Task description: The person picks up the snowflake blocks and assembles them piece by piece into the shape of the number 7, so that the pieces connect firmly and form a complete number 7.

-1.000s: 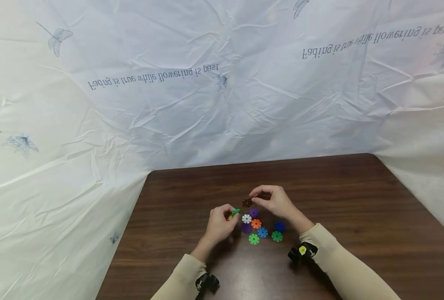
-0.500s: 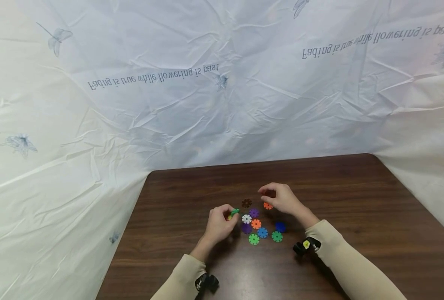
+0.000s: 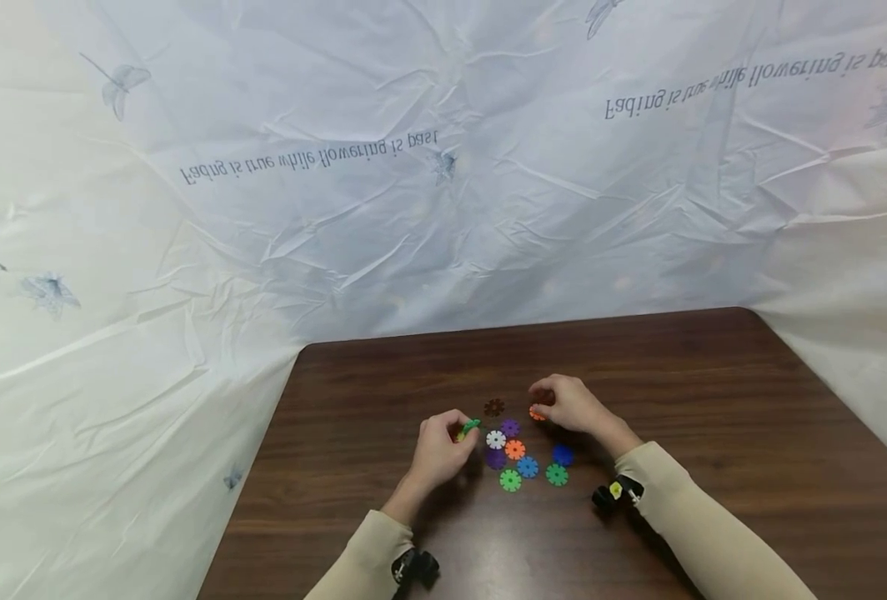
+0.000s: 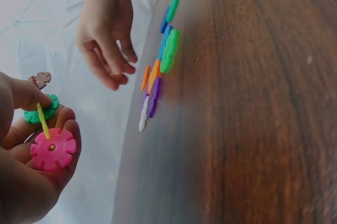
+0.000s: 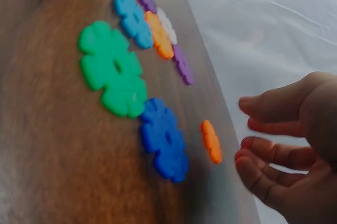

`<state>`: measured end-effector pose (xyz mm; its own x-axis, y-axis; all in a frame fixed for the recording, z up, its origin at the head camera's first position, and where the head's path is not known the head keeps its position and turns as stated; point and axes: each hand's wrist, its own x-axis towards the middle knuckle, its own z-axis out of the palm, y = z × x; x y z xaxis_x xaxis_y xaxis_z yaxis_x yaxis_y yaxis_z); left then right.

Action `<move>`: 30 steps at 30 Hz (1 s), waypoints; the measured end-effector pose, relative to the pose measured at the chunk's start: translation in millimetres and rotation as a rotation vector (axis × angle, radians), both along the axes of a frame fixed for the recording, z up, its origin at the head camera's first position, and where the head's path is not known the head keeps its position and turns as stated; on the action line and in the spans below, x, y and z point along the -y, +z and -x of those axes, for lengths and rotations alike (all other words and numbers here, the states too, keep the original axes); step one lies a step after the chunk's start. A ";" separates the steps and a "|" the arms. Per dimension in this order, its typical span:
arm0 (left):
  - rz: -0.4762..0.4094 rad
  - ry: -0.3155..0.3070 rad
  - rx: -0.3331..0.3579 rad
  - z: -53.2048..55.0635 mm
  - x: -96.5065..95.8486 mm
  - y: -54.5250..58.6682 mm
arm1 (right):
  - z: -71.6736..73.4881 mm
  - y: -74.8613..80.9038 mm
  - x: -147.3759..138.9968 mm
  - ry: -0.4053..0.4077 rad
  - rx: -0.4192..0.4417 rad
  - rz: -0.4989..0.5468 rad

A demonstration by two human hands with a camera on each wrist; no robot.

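My left hand [image 3: 438, 450] holds a small cluster of slotted plastic interlocking discs above the table. Thumb and fingers pinch a green disc [image 4: 45, 109], with a yellow disc [image 4: 43, 121] edge-on and a pink disc [image 4: 52, 149] near the palm. Brown discs [image 4: 42, 79] show beyond the thumb, apparently raised off the table; their join is hidden. My right hand [image 3: 573, 406] hovers at an orange disc [image 5: 211, 141] lying on the table. Its fingers are loosely bent, and a gap to that disc shows in the right wrist view.
Loose discs lie on the wooden table [image 3: 368, 375]: white [image 3: 496, 439], purple [image 3: 509, 427], a second orange disc [image 3: 514, 450], light blue [image 3: 528, 467], light green [image 3: 510, 480], darker green [image 3: 557, 475] and dark blue [image 3: 563, 455]. A printed white curtain [image 3: 383, 225] hangs behind.
My right hand has left the brown discs and moved right, then down to the far orange disc, which its fingers now partly cover in the head view. My left hand stays put with its cluster.
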<state>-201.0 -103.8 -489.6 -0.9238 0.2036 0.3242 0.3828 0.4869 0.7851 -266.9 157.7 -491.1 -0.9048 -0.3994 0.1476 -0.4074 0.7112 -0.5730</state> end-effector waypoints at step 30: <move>-0.005 -0.015 -0.015 2.8 0.6 -2.5 | 2.7 -6.3 1.3 0.036 0.020 -0.090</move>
<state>-203.8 -104.5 -492.2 -0.9158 0.2155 0.3388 0.4015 0.4775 0.7815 -269.6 156.4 -497.4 -0.8919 -0.4428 0.0915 -0.4229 0.7451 -0.5158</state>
